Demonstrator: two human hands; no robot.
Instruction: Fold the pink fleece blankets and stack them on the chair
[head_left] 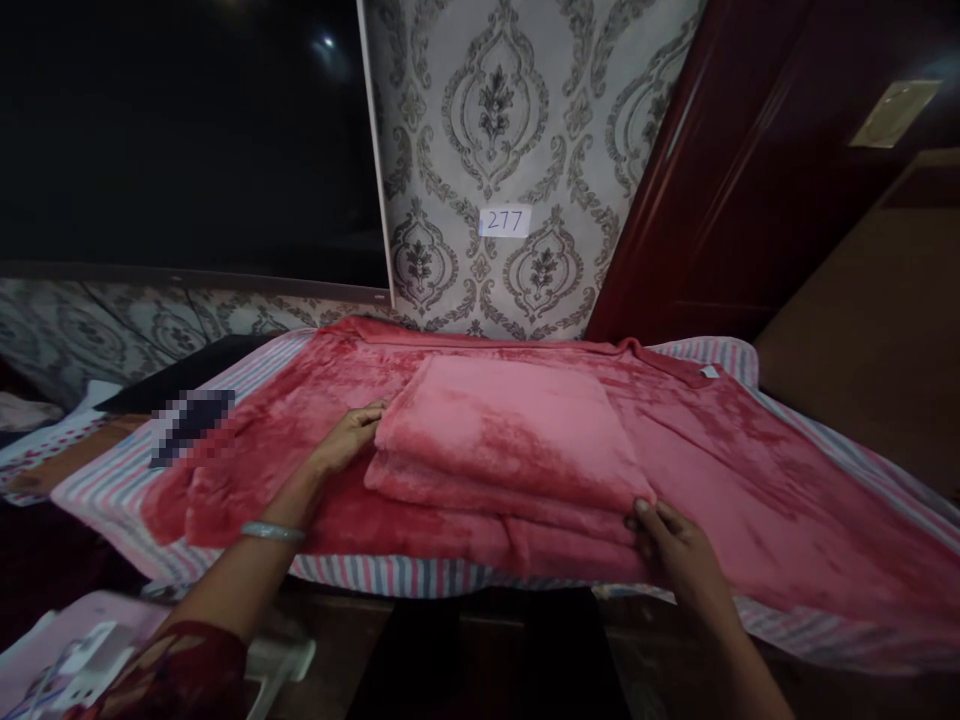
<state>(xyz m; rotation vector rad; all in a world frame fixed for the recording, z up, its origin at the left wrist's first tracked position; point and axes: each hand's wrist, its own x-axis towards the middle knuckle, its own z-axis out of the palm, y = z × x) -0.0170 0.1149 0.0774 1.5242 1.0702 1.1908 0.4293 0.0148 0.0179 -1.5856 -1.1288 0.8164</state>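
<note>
Folded blanket point(517, 430) between left hand point(349, 437) and right hand point(669, 532)
Long axis crosswise on a spread blanket point(750, 510); right hand pinches its near right corner, left touches its left edge, grip unclear.

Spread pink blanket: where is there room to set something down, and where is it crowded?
Widest room: the spread blanket right of the folded blanket, between the white tag and right hand. A narrower strip lies between folded blanket and wallpaper. Crowded: the middle, with folded blanket and left hand; far left, a blurred dark thing.
</note>
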